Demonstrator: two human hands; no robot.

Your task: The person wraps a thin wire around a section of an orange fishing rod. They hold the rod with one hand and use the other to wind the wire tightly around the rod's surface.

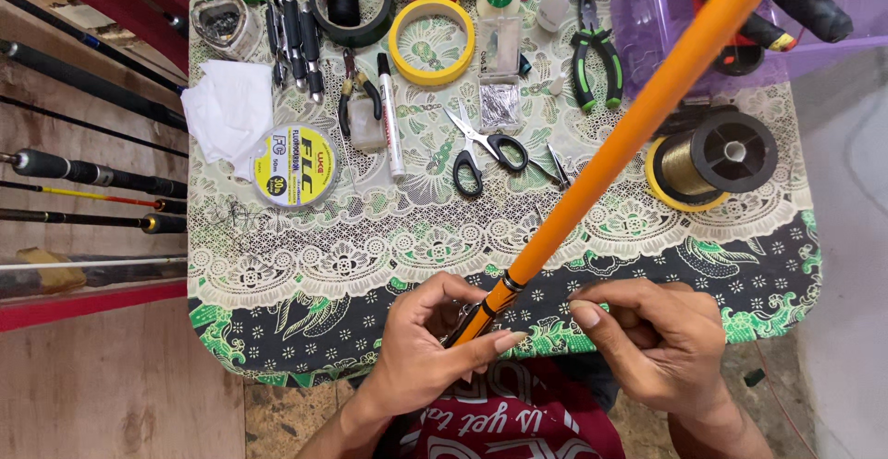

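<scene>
the left hand [421, 353] is closed around the lower, black-banded end of a long orange fishing rod blank [618, 149], thumb and fingers pinching it just below the dark ring. the rod slants up and away over the patterned lace tablecloth [305, 265] toward the purple plastic bin [647, 6]. the right hand [661, 343] sits just beside the rod, fingers curled in (whether it pinches anything cannot be told). black-handled scissors [481, 149] and a black spool of gold thread [717, 158] lie on the cloth beyond.
</scene>
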